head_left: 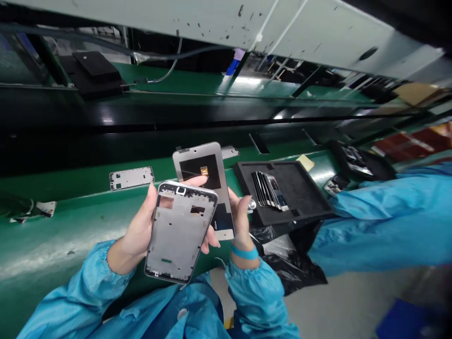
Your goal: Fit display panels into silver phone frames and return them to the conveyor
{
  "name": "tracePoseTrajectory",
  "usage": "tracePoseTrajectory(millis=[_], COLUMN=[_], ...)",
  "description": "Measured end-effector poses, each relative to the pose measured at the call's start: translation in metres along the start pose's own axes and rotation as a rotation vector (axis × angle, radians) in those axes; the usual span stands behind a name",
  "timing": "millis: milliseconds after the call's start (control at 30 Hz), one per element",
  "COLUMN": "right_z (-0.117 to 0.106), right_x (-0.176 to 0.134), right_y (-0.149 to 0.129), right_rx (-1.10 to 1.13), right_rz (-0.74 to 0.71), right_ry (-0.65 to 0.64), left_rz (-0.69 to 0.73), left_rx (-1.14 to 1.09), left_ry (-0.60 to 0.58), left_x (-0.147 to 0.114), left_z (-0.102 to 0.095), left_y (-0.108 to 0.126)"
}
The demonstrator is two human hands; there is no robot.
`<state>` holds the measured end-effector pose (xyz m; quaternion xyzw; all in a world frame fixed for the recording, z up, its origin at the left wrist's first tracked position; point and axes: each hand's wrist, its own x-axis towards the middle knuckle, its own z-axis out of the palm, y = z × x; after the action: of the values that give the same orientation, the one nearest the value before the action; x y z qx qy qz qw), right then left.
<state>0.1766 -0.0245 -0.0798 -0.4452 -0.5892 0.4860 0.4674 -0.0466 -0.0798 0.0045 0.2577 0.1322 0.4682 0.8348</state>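
A long green surface runs across a dim factory line, carrying a black tray of stacked panels and a loose frame. The left hand has its fingers clamped on a silver phone frame. Just behind it, the right hand grips a screen panel, overlapping the frame's upper right edge.
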Motion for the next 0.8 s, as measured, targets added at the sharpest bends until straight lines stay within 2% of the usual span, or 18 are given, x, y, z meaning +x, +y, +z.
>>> tracePoseTrajectory(millis=[100, 133, 300, 333, 433, 533, 633, 700, 800], right_z=[0.001, 0.002, 0.015, 0.016, 0.014, 0.004, -0.009, -0.017, -0.024], right_x=[-0.019, -0.022, -0.025, -0.027, -0.033, -0.035, -0.031, -0.026, -0.021], right_y=[-0.024, -0.026, -0.015, -0.012, -0.01, -0.012, -0.02, -0.026, -0.035], right_rx=[0.105, 0.116, 0.205, 0.216, 0.242, 0.059, -0.259, -0.391, -0.489], right_rz=[0.108, 0.114, 0.017, 0.009, 0.01, -0.077, -0.289, -0.372, -0.414], right_ry=[-0.181, -0.197, 0.008, 0.018, -0.06, -0.104, -0.229, -0.337, -0.428], left_rz=[0.026, 0.039, 0.21, 0.238, 0.352, 0.489, 0.569, 0.604, 0.629], left_rx=[-0.004, -0.01, -0.03, -0.039, -0.068, -0.051, -0.032, -0.015, 0.0], left_ry=[0.048, 0.072, 0.268, 0.296, 0.38, 0.492, 0.581, 0.595, 0.561], left_x=[0.004, 0.006, 0.015, 0.018, 0.027, 0.038, 0.044, 0.045, 0.043], left_z=[-0.001, -0.002, -0.004, -0.004, -0.008, -0.014, -0.018, -0.021, -0.023], left_y=[-0.004, -0.006, -0.002, 0.0, 0.006, 0.006, 0.006, 0.006, 0.008])
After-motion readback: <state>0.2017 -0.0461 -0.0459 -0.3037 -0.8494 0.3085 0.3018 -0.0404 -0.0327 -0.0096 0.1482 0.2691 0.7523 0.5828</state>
